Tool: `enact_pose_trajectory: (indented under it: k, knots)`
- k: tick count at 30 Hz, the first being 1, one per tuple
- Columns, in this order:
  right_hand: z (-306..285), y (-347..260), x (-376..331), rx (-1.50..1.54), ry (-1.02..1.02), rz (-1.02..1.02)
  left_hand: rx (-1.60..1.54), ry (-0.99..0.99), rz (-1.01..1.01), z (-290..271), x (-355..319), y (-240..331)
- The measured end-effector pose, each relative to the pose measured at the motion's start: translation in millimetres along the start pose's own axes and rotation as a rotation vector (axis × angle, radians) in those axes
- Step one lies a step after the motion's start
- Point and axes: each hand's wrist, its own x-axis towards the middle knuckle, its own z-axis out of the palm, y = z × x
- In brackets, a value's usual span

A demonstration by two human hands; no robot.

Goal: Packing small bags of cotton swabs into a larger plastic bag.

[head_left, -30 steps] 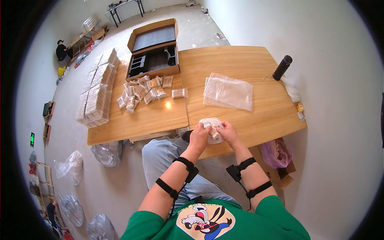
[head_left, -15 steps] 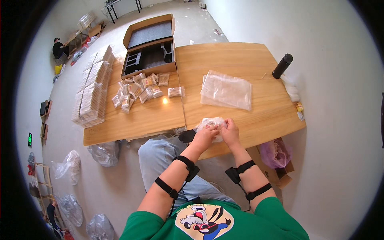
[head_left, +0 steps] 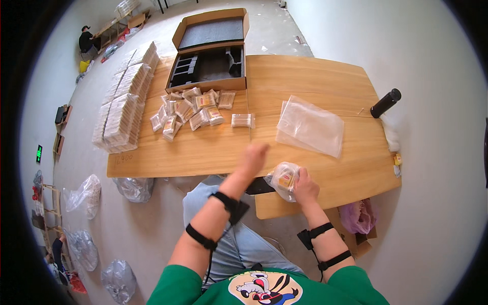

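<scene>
At the table's near edge, my right hand is closed on the side of a clear plastic bag. Inside the bag shows a small pack with a yellow-orange label. My left hand hangs over the table, apart from the bag; its fingers are smeared by motion. Beyond it lies a single cotton swab pack. A loose heap of similar cotton swab packs spreads to the left of that one. Flat clear plastic bags lie right of the single pack.
An open cardboard box with black foam stands behind the heap. Stacked wrapped packs line the table's left edge. A black bottle stands at the right edge. Full plastic bags sit on the floor; a person sits far left.
My left hand has let go of the bag and moved up and left, toward the swab packs. My right hand still holds the bag, where a labelled pack now shows. The view has shifted.
</scene>
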Motion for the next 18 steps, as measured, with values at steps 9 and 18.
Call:
enact_pose_trajectory:
  k: [9, 18]
  knots:
    - [13.3, -5.1, -0.8, -0.095, 0.073, -0.07, 0.629, -0.074, 0.014, -20.8, 65.3, -106.5]
    - [17.5, 2.2, 6.6, -0.065, 0.112, -0.04, -0.456, -0.113, -0.339, -30.6, -15.3, -0.1]
